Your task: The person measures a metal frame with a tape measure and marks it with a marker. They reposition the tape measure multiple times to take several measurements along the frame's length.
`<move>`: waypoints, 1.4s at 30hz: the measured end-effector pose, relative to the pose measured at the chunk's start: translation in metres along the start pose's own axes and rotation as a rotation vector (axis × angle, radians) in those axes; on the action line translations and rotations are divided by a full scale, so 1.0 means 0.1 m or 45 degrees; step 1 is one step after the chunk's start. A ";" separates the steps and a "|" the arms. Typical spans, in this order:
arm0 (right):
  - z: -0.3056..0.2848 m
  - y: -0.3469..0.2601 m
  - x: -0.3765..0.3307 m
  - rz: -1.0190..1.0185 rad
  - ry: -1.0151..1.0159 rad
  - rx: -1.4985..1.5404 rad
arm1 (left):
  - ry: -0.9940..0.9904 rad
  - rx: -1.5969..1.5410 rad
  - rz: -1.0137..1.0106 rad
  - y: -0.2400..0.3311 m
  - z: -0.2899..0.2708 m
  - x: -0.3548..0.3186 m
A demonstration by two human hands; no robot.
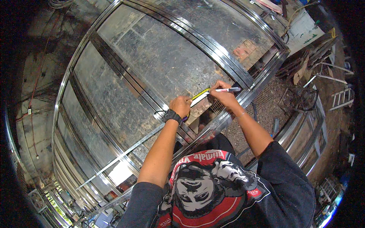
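Observation:
My left hand (180, 106), with a dark watch on its wrist, closes around a tape measure whose case is mostly hidden under the palm. From it a yellow tape blade (201, 92) runs out to the right. Beside the blade lies a bright pale strip (199, 99), which both hands are close to. In my right hand (224, 95), a white marker (223, 90) is pinched, its dark end pointing right and its other end near the blade's far part. Under both hands are the near rails of a shiny metal frame (216, 127).
The frame's long metal bars (121, 74) cross a worn, dark tabletop (163, 49). A thin metal bar (118, 159) lies slanted at the left. On the floor at right are stacked boards (304, 57), a small white ladder-like frame (342, 99) and more metal framing (304, 131).

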State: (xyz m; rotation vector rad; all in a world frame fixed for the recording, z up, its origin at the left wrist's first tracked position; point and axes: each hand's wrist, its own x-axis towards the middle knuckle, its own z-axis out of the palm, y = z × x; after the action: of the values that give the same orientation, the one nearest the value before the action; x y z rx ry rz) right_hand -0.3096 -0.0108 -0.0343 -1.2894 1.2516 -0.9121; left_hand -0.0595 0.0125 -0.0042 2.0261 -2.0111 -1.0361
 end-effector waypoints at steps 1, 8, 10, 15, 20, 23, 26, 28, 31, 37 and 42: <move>-0.02 0.00 -0.01 0.006 0.017 0.030 | 0.017 0.011 0.022 -0.01 0.01 0.00; -0.05 -0.07 -0.12 -0.016 0.097 0.000 | -0.033 -0.029 -0.019 -0.03 0.01 0.01; -0.06 -0.05 -0.16 0.021 0.134 -0.019 | -0.029 -0.037 -0.022 -0.02 0.01 0.00; -0.03 -0.01 -0.29 0.029 0.156 0.037 | -0.027 -0.031 -0.009 -0.04 0.02 0.01; 0.04 -0.12 -0.32 0.012 0.052 0.124 | -0.008 -0.043 0.014 -0.07 0.04 0.01; 0.13 -0.13 -0.27 -0.087 0.008 0.022 | -0.024 -0.020 0.012 -0.06 0.01 0.02; 0.20 -0.12 -0.23 -0.076 -0.040 0.000 | -0.027 -0.024 0.010 -0.03 -0.01 0.01; 0.26 -0.12 -0.22 -0.039 -0.074 0.065 | -0.014 -0.024 0.025 0.00 -0.03 0.00; 0.27 -0.15 -0.20 -0.147 -0.090 -0.143 | -0.056 -0.034 -0.015 0.03 -0.07 -0.01; 0.28 -0.26 -0.20 -0.149 -0.144 -0.231 | -0.052 -0.043 -0.013 0.02 -0.05 -0.01; 0.29 -0.21 -0.18 -0.196 -0.165 -0.220 | -0.036 -0.020 -0.037 -0.01 0.01 0.00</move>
State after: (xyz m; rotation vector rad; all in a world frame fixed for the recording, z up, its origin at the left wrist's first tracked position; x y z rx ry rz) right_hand -0.2808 0.0095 -0.0154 -1.5745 1.1613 -0.8269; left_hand -0.0588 0.0132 -0.0055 2.0501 -1.9869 -1.0888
